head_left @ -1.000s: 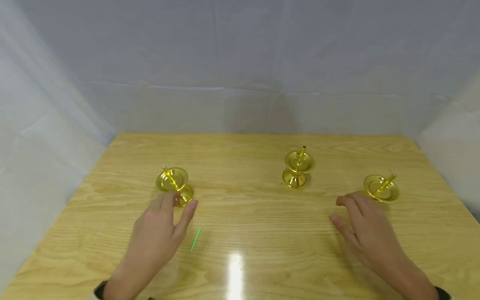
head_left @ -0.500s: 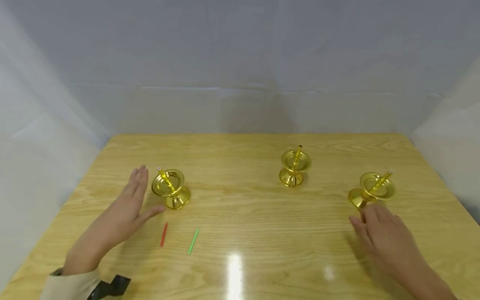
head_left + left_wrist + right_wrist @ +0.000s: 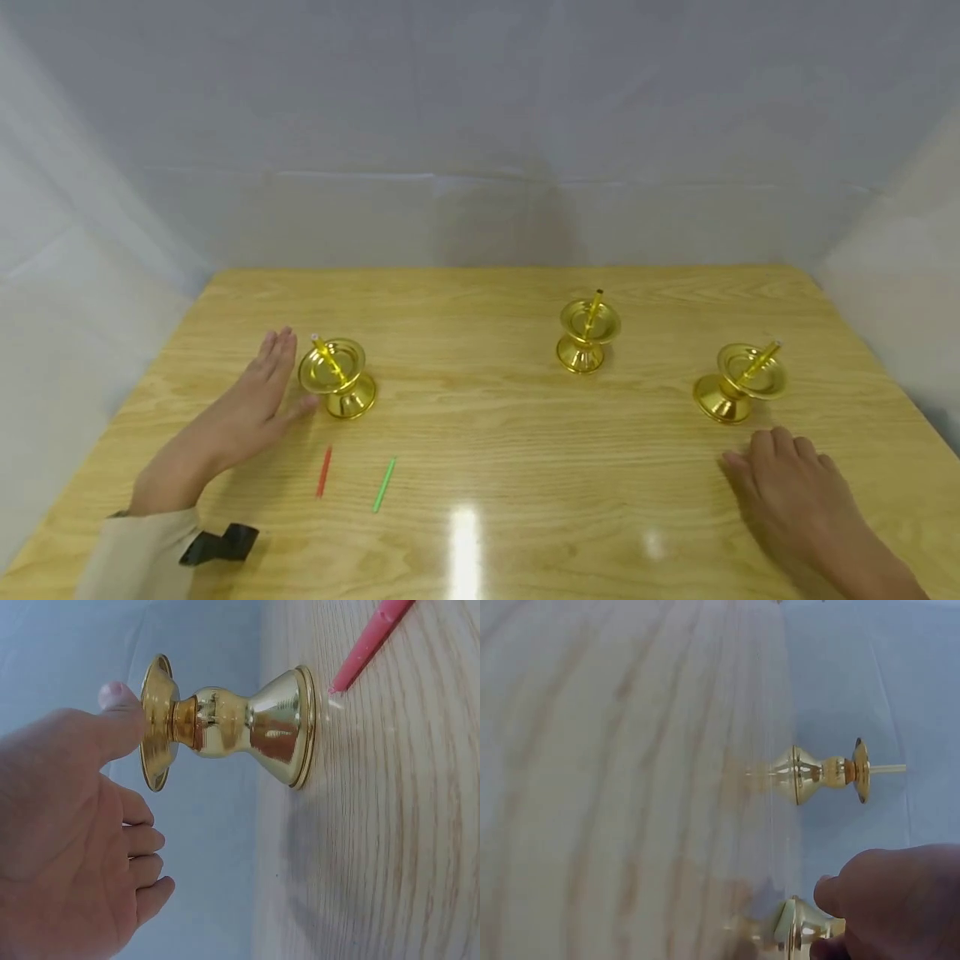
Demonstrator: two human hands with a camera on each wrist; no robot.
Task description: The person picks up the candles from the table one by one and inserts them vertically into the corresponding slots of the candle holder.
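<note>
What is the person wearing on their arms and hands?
Both hands are bare, with no gloves or rings to be seen. The left hand comes out of a light beige sleeve, and a small black strap or clip sits at that wrist. The right hand shows a bare wrist and forearm; no sleeve is in view on that side.

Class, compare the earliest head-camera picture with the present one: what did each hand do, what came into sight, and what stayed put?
The left hand moved left, uncovering a thin red stick, and now stands open beside the left gold candle holder. The right hand drew back towards the person, away from the right gold candle holder. The middle gold candle holder and thin green stick stayed put.
</note>
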